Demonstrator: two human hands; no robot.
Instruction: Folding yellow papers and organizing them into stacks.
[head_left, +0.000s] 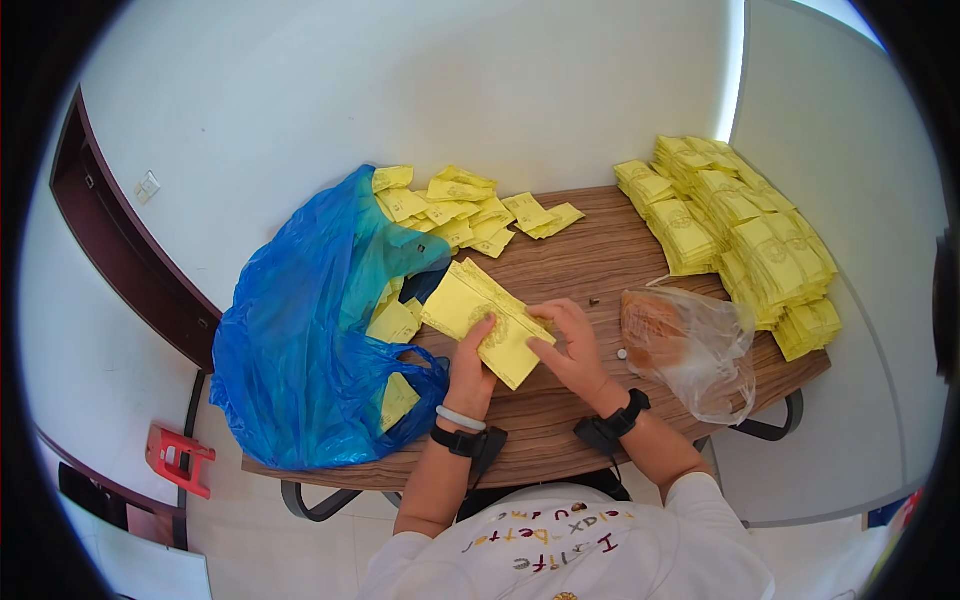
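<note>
A small stack of flat yellow packets (pixel 470 305) is held tilted above the table, between my two hands. My left hand (pixel 472 370) grips it from the lower left, with the thumb lying across the top face. At its right edge, my right hand (pixel 575 350) has closed thumb and fingers on the packets. To the left, a big blue plastic bag (pixel 290 330) lies open toward the middle, and yellow packets show in its mouth. More loose yellow packets (pixel 450 205) are heaped on the far side, beyond my hands.
Stacked bundles of yellow packets (pixel 740 225) line the right end of the brown wooden table (pixel 570 255). Nearer, a clear plastic bag (pixel 690 350) holds something orange-brown. A small white round piece (pixel 622 354) lies beside it. A red stool (pixel 180 460) stands on the floor at left.
</note>
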